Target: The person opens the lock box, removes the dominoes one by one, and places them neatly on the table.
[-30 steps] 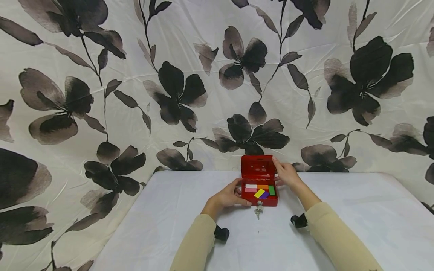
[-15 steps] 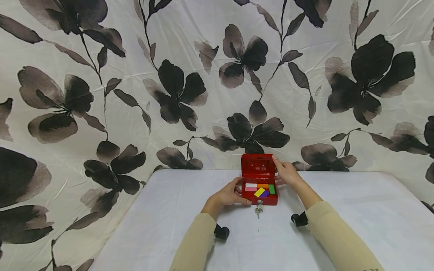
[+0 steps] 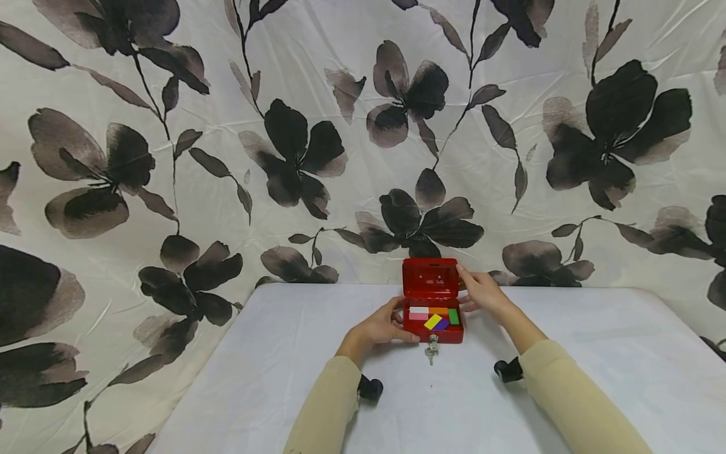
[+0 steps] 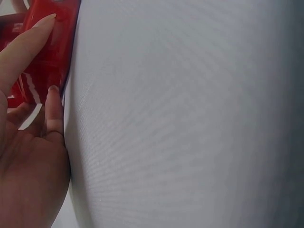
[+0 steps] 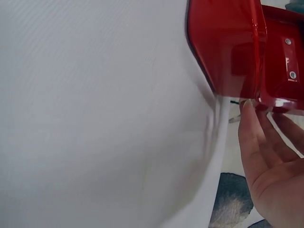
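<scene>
A small red cash box (image 3: 450, 337) lies with its lid (image 3: 430, 277) raised near the back of the table. Several coloured blocks (image 3: 433, 322) sit inside: white, pink, orange, green, yellow and purple. My left hand (image 3: 379, 328) grips the box's left front corner, thumb along the front and fingers at the side, as the left wrist view shows. Keys (image 3: 432, 353) hang from the lock at the front. My right hand (image 3: 481, 291) holds the right edge of the lid. In the right wrist view its fingers (image 5: 256, 142) reach up to the red metal by the hinge.
A white cloth covers the table (image 3: 272, 391). Close behind the box, the table's back edge meets a hanging white curtain (image 3: 351, 170) with dark flowers. Black wrist cameras sit under both forearms, the left one (image 3: 370, 389) and the right one (image 3: 507, 369).
My right forearm and its wrist camera have shifted slightly to the right. Both hands stay at the box, and the lid and the blocks keep their places.
</scene>
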Tool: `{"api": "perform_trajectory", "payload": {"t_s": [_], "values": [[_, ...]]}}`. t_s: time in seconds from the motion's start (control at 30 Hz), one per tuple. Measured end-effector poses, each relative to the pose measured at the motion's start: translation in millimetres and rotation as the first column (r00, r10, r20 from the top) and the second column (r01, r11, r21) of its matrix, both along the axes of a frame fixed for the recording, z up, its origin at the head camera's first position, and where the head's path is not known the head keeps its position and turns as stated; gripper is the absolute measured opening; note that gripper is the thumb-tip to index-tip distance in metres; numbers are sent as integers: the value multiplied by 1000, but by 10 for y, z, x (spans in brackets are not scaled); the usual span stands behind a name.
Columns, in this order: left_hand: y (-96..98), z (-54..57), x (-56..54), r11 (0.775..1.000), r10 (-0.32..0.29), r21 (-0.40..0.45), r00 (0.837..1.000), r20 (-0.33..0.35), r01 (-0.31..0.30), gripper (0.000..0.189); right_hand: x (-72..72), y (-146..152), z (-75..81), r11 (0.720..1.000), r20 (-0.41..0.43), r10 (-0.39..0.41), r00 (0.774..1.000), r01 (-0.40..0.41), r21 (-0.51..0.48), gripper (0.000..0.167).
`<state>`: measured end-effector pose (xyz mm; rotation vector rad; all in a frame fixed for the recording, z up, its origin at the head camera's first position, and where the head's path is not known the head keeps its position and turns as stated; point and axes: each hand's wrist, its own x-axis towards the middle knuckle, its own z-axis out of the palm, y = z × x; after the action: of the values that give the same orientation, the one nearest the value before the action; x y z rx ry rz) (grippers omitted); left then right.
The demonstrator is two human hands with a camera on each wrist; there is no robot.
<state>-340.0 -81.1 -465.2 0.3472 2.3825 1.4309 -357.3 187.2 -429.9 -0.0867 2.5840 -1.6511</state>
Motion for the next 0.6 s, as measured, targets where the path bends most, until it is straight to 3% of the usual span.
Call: {"api": "perform_trajectory", "payload": {"t_s": [0.23, 0.6], "values": [[2, -18, -14, 1000, -2, 3, 1000, 1, 2, 98, 85, 70, 5, 1000, -2, 13, 1000, -13, 27, 73], [5, -5, -21, 1000, 0, -9, 1000, 8, 0, 98, 251, 147, 43, 981, -75, 71, 995, -56, 185, 45]]}}
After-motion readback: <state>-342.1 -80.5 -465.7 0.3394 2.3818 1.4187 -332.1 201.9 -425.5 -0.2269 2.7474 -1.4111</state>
